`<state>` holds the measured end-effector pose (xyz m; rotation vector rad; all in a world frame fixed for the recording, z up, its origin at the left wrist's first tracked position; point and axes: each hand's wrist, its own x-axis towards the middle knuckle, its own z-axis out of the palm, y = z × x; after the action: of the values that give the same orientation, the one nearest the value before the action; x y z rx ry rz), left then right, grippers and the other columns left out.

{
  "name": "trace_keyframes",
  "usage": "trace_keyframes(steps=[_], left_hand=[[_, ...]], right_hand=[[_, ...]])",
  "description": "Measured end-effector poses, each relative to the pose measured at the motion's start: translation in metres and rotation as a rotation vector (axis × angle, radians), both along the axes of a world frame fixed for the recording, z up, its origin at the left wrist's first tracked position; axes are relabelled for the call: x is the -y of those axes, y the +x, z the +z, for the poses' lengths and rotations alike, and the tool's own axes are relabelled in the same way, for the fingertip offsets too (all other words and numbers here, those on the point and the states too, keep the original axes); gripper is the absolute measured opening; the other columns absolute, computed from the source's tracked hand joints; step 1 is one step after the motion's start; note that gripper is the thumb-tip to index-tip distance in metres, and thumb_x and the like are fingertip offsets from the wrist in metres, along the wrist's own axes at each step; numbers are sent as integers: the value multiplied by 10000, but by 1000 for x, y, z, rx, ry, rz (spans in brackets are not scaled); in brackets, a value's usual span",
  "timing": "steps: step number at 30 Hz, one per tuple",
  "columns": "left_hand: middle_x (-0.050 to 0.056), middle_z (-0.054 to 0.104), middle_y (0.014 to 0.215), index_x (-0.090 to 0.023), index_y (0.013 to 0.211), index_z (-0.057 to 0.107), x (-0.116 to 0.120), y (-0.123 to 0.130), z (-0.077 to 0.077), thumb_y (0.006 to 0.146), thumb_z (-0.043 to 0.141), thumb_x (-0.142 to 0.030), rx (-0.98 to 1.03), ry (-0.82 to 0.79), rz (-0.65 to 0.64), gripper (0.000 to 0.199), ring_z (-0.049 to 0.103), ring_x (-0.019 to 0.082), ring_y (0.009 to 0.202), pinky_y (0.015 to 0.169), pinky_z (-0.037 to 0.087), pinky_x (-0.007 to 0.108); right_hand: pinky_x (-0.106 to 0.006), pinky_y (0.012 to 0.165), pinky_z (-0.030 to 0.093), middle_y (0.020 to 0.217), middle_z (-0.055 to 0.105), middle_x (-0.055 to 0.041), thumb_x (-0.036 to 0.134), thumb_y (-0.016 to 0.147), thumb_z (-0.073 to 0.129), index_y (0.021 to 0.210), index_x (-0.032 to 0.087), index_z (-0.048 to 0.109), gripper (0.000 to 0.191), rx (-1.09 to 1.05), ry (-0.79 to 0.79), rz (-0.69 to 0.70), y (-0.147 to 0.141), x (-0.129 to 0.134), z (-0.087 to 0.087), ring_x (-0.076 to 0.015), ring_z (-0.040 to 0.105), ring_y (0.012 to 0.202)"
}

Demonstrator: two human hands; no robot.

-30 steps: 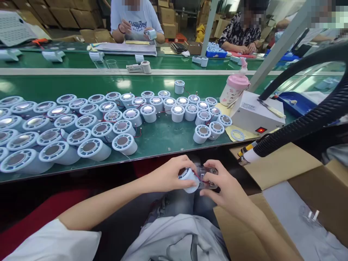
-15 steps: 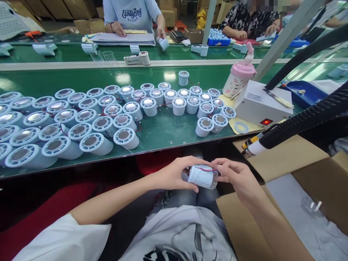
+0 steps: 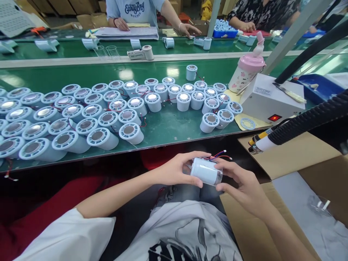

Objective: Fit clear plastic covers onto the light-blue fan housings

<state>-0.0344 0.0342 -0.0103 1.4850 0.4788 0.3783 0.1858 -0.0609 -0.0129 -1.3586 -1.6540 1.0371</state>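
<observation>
Between both hands, above my lap, lies a light-blue plastic cylinder [image 3: 206, 170] on its side, with a clear sleeve round its right end. My left hand [image 3: 183, 169] wraps the left end, thumb in front and fingers behind. The fingers and thumb of my right hand [image 3: 236, 177] grip the clear right end. Thin red and blue wires [image 3: 221, 153] with small white plugs stick out behind the cylinder. Many similar light-blue cylinders [image 3: 131, 132] with round metallic tops stand on the green table [image 3: 168, 127] in front of me.
At the right stand a grey box with a lit red switch [image 3: 259, 99], a pink-lidded cup [image 3: 246, 74] and a black flexible hose [image 3: 307, 117]. An open carton [image 3: 255, 217] is beside my right arm. Two people sit across the table.
The cylinder has turned, so its wires now stick out behind. My right hand has moved from the wires to grip the clear end. The person opposite has let go of a light-blue part.
</observation>
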Motion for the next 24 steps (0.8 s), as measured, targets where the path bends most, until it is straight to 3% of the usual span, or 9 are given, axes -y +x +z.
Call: trace_keyframes(steps=[4, 13, 24], left_hand=[[98, 515, 1361, -267, 1352, 477, 0, -3, 4, 681, 793, -267, 31, 103, -29, 742, 532, 269, 1193, 968, 474, 379], [100, 521, 1348, -276, 1356, 478, 2, -6, 7, 700, 779, -289, 44, 213, -36, 723, 515, 263, 1221, 960, 481, 358], [96, 505, 1397, -268, 1353, 489, -2, -8, 6, 701, 782, -268, 106, 415, -43, 714, 465, 265, 1291, 1098, 343, 405]], right_hand=[[-328, 870, 550, 1259, 595, -65, 301, 815, 693, 1098, 265, 568, 311, -104, -79, 6, -1, 1, 2, -229, 623, 1079], [-279, 838, 543, 1228, 587, -44, 315, 812, 702, 1103, 285, 568, 322, -357, -271, -1, -2, 0, 6, -177, 627, 996], [-221, 654, 540, 930, 667, -30, 427, 806, 684, 1058, 226, 565, 344, -559, -432, -65, -7, -6, 3, -137, 623, 787]])
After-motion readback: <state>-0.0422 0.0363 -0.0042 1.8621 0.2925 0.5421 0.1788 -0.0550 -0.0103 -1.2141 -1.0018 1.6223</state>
